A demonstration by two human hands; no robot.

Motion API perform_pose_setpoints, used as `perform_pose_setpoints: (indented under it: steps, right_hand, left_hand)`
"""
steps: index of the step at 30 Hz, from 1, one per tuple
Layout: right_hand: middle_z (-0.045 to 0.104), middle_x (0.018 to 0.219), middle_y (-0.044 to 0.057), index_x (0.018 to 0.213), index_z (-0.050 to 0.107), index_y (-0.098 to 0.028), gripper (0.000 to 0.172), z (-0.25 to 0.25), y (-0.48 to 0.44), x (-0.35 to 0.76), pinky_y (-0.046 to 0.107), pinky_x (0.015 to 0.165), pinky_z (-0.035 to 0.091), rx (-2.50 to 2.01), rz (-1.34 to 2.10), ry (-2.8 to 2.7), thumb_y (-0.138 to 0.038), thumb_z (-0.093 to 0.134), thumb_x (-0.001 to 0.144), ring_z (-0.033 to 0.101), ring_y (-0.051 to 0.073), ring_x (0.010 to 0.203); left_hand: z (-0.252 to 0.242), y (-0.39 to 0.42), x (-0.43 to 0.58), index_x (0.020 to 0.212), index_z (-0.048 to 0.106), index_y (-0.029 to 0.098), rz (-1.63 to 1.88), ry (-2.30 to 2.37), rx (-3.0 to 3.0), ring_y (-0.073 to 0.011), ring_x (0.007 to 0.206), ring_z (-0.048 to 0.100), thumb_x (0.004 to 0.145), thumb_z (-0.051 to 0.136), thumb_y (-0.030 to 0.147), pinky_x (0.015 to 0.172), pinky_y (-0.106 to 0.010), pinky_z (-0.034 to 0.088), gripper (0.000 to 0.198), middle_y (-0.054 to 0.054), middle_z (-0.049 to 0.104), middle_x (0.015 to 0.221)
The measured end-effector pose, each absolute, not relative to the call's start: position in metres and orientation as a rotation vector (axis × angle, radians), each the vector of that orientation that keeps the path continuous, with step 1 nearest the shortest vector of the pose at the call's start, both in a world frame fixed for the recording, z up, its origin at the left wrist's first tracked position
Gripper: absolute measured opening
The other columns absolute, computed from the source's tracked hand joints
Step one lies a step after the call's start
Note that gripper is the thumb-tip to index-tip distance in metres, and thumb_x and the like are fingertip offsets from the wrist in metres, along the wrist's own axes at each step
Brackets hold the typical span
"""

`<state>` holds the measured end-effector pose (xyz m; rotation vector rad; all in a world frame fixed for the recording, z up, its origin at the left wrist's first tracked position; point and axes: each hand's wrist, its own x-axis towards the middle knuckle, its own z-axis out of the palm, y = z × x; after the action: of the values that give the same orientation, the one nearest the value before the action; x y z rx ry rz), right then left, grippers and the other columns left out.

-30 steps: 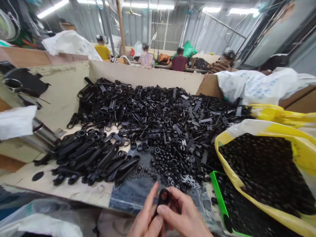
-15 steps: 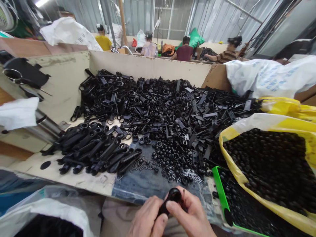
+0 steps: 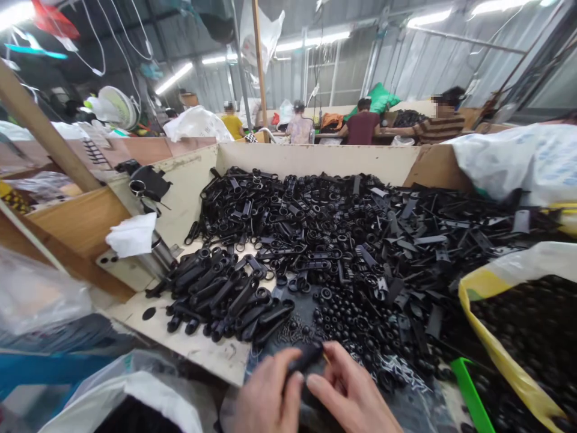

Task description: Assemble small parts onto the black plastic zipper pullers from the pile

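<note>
My left hand, blurred by motion, is closed around a black elongated plastic part with a rounded end. My right hand has its fingers curled at the part's right end, the index fingertip touching it and the thumb lower down. The underside of the part is hidden by my fingers. Just beyond my hands lie small dark screws and small round black pieces. Silvery pins are scattered to the right. Similar long black parts lie in a row at the left.
A big heap of black plastic pieces fills the bench behind, against a pale board wall. At right are a yellow-rimmed bag of black balls and a green-edged tray. A white sack stands front left. Several people sit beyond.
The view has tilted up and turned left, so the bench sits lower and further right. Both hands remain at the black part, which has turned from ring end up to lying more sideways.
</note>
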<state>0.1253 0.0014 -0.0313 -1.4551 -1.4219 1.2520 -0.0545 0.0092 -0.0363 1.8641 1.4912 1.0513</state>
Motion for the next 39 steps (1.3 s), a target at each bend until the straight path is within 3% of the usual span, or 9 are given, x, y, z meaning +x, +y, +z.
perform_pose_setpoints:
  steps: [3,10,17,22,24,27,30,34,39]
  right_hand:
    - [0.058,0.068,-0.008,0.125,0.064,-0.022,0.036,0.0,0.033,0.123,0.023,0.057,0.04,-1.508,1.064,-1.604,-0.038,0.064,0.093,0.054,0.014,0.061]
    - [0.075,0.097,0.002,0.1,0.072,-0.022,0.012,0.013,0.099,0.141,0.026,0.075,0.048,-1.888,0.338,-1.962,-0.019,0.06,0.101,0.073,0.019,0.087]
    - [0.076,0.104,0.007,0.098,0.07,-0.02,0.017,0.004,0.133,0.127,0.028,0.072,0.051,-2.05,0.131,-2.08,-0.036,0.072,0.097,0.077,0.024,0.091]
    - [0.077,0.1,0.004,0.094,0.071,-0.02,0.009,0.007,0.125,0.131,0.027,0.069,0.051,-2.029,0.07,-2.129,-0.029,0.072,0.095,0.078,0.023,0.088]
    - [0.076,0.099,0.004,0.096,0.07,-0.02,0.006,0.012,0.114,0.139,0.028,0.069,0.051,-2.009,0.045,-2.113,-0.027,0.071,0.096,0.078,0.023,0.087]
    - [0.074,0.103,0.003,0.103,0.069,-0.022,0.006,0.016,0.092,0.154,0.027,0.07,0.052,-1.972,0.027,-2.054,-0.025,0.068,0.098,0.078,0.021,0.088]
    - [0.075,0.104,0.001,0.106,0.068,-0.024,0.008,0.008,0.069,0.169,0.027,0.07,0.053,-1.945,0.03,-1.986,-0.028,0.065,0.1,0.078,0.02,0.087]
    - [0.078,0.095,0.001,0.105,0.069,-0.024,0.011,-0.011,0.042,0.185,0.029,0.068,0.052,-1.818,0.09,-1.831,-0.029,0.065,0.096,0.078,0.022,0.082]
    - [0.078,0.082,0.0,0.1,0.075,-0.024,0.021,-0.026,0.022,0.186,0.028,0.059,0.048,-1.682,0.538,-1.531,-0.039,0.066,0.089,0.068,0.018,0.058]
  left_hand:
    - [-0.006,0.055,-0.086,0.109,0.073,0.02,1.278,1.662,2.327,-0.0258,0.084,0.069,0.1,0.058,0.026,0.085,-0.038,0.046,0.019,-0.008,0.077,0.09]
    - [-0.017,0.105,-0.111,0.111,0.076,0.027,1.169,1.949,2.811,-0.0375,0.121,0.061,0.095,0.063,0.016,0.097,-0.055,0.036,0.024,-0.013,0.076,0.122]
    - [-0.025,0.1,-0.113,0.121,0.073,0.021,1.284,1.986,2.768,-0.0428,0.123,0.055,0.093,0.067,0.024,0.097,-0.06,0.04,0.029,-0.021,0.066,0.133]
    - [0.005,0.109,-0.095,0.117,0.073,0.026,1.245,1.652,2.903,-0.0362,0.12,0.059,0.093,0.062,0.013,0.099,-0.054,0.038,0.029,-0.013,0.072,0.125]
    - [0.027,0.119,-0.073,0.112,0.075,0.027,0.887,1.467,2.965,-0.0303,0.116,0.062,0.096,0.054,0.006,0.098,-0.049,0.038,0.033,-0.007,0.076,0.116]
    - [0.053,0.14,-0.03,0.09,0.077,0.018,0.251,1.357,2.939,-0.0331,0.105,0.065,0.103,0.049,0.018,0.091,-0.05,0.043,0.031,-0.013,0.077,0.097]
    - [0.056,0.162,0.007,0.089,0.078,0.011,0.108,1.379,2.878,-0.0345,0.105,0.067,0.099,0.061,0.028,0.097,-0.052,0.046,0.026,-0.018,0.078,0.094]
    - [0.045,0.181,0.025,0.101,0.073,0.015,-0.027,1.496,2.651,-0.0255,0.107,0.07,0.097,0.068,0.034,0.101,-0.051,0.052,0.02,-0.007,0.076,0.108]
    - [0.054,0.196,0.01,0.103,0.071,0.017,0.096,1.589,2.174,-0.0232,0.103,0.07,0.097,0.068,0.041,0.094,-0.047,0.056,0.025,-0.005,0.074,0.11]
